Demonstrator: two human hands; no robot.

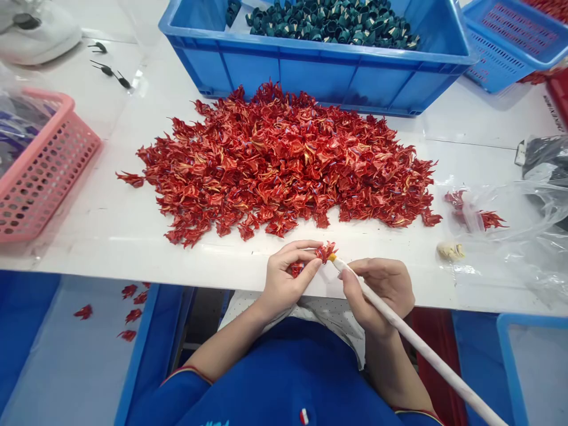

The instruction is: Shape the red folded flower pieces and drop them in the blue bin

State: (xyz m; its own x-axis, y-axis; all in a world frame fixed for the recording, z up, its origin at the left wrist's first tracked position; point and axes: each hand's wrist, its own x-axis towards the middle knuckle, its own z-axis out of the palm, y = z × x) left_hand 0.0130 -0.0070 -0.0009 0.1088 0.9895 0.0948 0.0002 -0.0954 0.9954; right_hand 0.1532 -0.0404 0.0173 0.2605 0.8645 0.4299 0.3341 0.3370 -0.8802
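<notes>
Steadiness is probably mattering most: the left hand (pixel 286 279) is pinching a spiky red piece (pixel 323 252) over the counter (pixel 239 257)'s near side; the right hand (pixel 385 287) is gripping a white rod (pixel 410 335), its yellow tip (pixel 332 257) meeting the piece.

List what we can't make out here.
Head view throughout:
Long white tube: far end, cut off by bottom edge.
Small glossy red piece inside left grip: shape, partly hidden by fingers.
Pink perforated plastic basket: left part, cut off by left edge.
Blue rectangular plastic bin: back rim, cut off by top edge.
</notes>
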